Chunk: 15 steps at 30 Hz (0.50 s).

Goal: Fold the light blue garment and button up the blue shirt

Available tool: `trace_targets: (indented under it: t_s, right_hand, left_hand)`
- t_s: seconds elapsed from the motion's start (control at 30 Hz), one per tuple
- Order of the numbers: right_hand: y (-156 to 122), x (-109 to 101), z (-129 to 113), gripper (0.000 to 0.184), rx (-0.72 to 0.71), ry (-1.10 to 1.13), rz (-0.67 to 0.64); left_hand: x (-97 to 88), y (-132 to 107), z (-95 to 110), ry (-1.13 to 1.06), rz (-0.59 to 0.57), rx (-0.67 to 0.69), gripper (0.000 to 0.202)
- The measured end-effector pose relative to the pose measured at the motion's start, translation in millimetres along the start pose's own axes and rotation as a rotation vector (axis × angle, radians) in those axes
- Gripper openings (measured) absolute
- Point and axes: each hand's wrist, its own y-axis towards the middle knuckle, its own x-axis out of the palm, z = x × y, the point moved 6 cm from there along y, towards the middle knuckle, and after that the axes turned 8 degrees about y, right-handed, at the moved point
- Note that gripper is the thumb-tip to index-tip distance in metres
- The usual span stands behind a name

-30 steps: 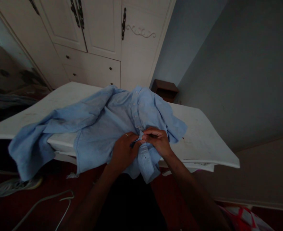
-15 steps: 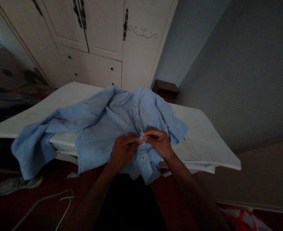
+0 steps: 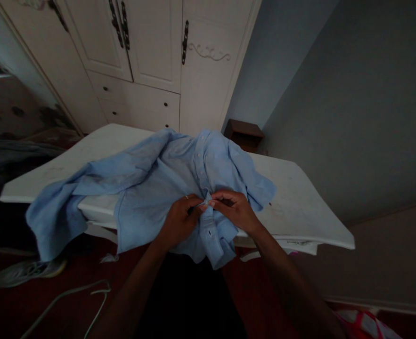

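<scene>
A light blue button-up shirt [image 3: 147, 207] lies across a white table [image 3: 289, 197], one sleeve hanging off the left of the front edge. Its button strip [image 3: 200, 165] runs toward me, with small buttons on the upper part and a buttonhole visible below my fingers. My left hand [image 3: 184, 214], a ring on one finger, pinches the strip from the left. From the right, my right hand [image 3: 234, 207] pinches the same spot, fingertips almost meeting the left ones. Whatever button is between the fingertips is hidden. The shirt's lower hem droops over the front edge.
Behind the table stands a white wardrobe [image 3: 151, 52] with dark handles. A small brown cabinet [image 3: 245, 132] sits by the wall. On the red floor at left are a shoe [image 3: 29, 273] and a thin white hanger-like wire [image 3: 66, 294]. A pink-and-white item [image 3: 365, 322] lies at lower right.
Both hands keep their pinch on the shirt's button strip, with barely any finger movement. The view has shifted slightly, so the wardrobe and the left side appear a little lower and further right.
</scene>
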Motion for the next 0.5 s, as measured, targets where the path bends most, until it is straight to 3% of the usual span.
trace_targets:
  t_s: [0.17, 0.3, 0.5]
  right_hand:
    - [-0.4, 2.2, -16.6, 0.015, -0.137, -0.229, -0.077]
    - [-0.2, 2.3, -14.7, 0.014, -0.12, -0.188, -0.088]
    - [-1.6, 0.4, -2.6, 0.011, -0.067, -0.091, 0.022]
  left_hand:
    - [-0.9, 0.4, 0.1, -0.028, -0.068, 0.005, 0.034]
    - [0.1, -0.4, 1.8, 0.004, -0.092, 0.024, 0.033]
    - [-1.4, -1.0, 3.1, 0.004, -0.022, 0.022, 0.031]
